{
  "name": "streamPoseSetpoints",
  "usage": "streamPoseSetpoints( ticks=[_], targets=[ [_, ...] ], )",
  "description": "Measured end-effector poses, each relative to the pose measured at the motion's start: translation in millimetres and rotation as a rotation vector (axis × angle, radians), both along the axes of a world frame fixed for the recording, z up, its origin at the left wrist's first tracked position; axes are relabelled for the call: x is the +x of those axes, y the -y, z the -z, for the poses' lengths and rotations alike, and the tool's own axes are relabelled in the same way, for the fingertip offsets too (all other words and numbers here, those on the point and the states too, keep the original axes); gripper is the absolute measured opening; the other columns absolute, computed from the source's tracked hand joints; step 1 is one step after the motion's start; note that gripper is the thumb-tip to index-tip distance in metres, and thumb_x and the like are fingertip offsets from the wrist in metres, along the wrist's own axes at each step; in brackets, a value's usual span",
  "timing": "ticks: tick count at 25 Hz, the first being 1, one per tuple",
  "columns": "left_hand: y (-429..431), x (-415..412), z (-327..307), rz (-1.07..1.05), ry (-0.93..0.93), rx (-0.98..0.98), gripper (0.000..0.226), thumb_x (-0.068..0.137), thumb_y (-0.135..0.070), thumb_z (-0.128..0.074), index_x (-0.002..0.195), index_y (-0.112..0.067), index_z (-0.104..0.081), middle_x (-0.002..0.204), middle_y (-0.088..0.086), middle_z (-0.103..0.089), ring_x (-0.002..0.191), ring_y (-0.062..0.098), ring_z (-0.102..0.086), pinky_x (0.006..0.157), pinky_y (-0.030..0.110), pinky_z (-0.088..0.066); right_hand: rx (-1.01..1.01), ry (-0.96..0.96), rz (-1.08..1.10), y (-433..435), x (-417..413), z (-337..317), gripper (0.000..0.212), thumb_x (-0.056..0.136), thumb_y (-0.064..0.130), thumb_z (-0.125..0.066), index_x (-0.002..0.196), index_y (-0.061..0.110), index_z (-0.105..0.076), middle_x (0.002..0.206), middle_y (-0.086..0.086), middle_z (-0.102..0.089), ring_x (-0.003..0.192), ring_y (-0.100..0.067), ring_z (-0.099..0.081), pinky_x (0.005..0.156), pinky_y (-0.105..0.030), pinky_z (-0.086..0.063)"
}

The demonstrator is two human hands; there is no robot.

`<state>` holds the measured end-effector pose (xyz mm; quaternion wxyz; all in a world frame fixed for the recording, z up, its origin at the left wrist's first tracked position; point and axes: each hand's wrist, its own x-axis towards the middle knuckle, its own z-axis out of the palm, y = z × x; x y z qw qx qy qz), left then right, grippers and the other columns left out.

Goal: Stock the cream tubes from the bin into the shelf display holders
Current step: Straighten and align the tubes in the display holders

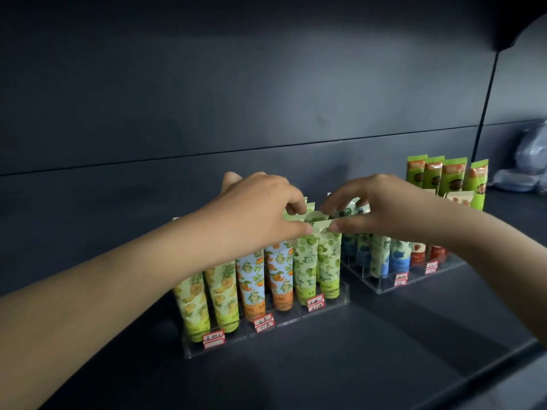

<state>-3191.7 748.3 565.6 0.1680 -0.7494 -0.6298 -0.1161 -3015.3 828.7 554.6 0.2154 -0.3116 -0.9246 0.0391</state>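
A clear acrylic holder [236, 346] on the dark shelf carries upright cream tubes: pineapple-print ones [207, 303] at the left, orange-print ones [263, 279] in the middle, green lime-print ones [315, 267] at the right. My left hand [254, 208] and my right hand [381, 205] meet over the green tubes. Each pinches a top corner of the front green tube's flat crimped end between thumb and forefinger. A second clear holder [393, 287] to the right carries blue and red tubes, partly hidden by my right hand. No bin is in view.
Several tall green tubes with brown print [447, 176] stand at the back right. Red price labels [213, 340] are stuck on the holders' front lips. A crumpled plastic bag [529, 161] lies at the far right. The shelf's dark back panel rises behind everything.
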Motion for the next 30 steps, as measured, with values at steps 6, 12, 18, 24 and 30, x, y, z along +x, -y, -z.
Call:
streamPoseSetpoints(
  ticks=[6,12,18,24,30],
  targets=[
    [-12.2,2.4,8.5,0.020,-0.027,-0.043,0.026,0.085,-0.053,-0.053,0.099,-0.035,-0.066,0.100,-0.014,-0.062,0.104,0.008,-0.049,0.087,0.036,-0.024,0.020,0.053,-0.020,-5.3,-6.4,3.9,0.024,0.078,0.036,-0.070,0.100,0.027,-0.071,0.076,0.026,-0.053,0.072,0.010,-0.053,0.064,-0.003,-0.036],
    [-15.3,7.7,12.3,0.024,0.004,-0.069,0.023,0.088,-0.048,-0.051,0.092,-0.031,-0.066,0.089,-0.011,-0.064,0.092,0.009,-0.054,0.091,0.037,-0.026,-0.042,0.047,-0.039,-10.4,-4.3,1.5,0.013,0.083,0.029,-0.067,0.094,0.023,-0.072,0.076,0.018,-0.063,0.070,0.008,-0.056,0.061,-0.001,-0.036],
    [-15.2,12.6,12.1,-0.002,0.068,-0.070,0.024,0.087,-0.046,-0.054,0.092,-0.027,-0.069,0.086,-0.013,-0.065,0.093,0.008,-0.055,0.089,0.034,-0.026,-0.086,0.056,-0.054,-11.1,0.3,-2.4,0.011,0.083,0.028,-0.067,0.092,0.024,-0.071,0.080,0.019,-0.065,0.079,0.009,-0.056,0.061,0.000,-0.037],
    [-14.3,14.2,13.4,-0.044,0.066,-0.061,0.028,0.089,-0.047,-0.049,0.088,-0.027,-0.069,0.084,-0.011,-0.066,0.091,0.009,-0.056,0.084,0.034,-0.025,-0.046,0.087,-0.034,-7.4,-4.6,0.9,0.023,0.085,0.034,-0.064,0.105,0.026,-0.068,0.079,0.028,-0.052,0.072,0.010,-0.053,0.059,0.005,-0.034],
    [-15.3,17.6,14.1,-0.093,0.070,-0.026,0.028,0.090,-0.043,-0.049,0.086,-0.024,-0.069,0.084,-0.008,-0.067,0.090,0.012,-0.056,0.084,0.035,-0.027,-0.024,0.086,-0.009,-4.7,-3.5,1.7,0.028,0.084,0.035,-0.065,0.108,0.022,-0.068,0.086,0.018,-0.057,0.070,0.008,-0.052,0.059,0.007,-0.033]
  ],
)
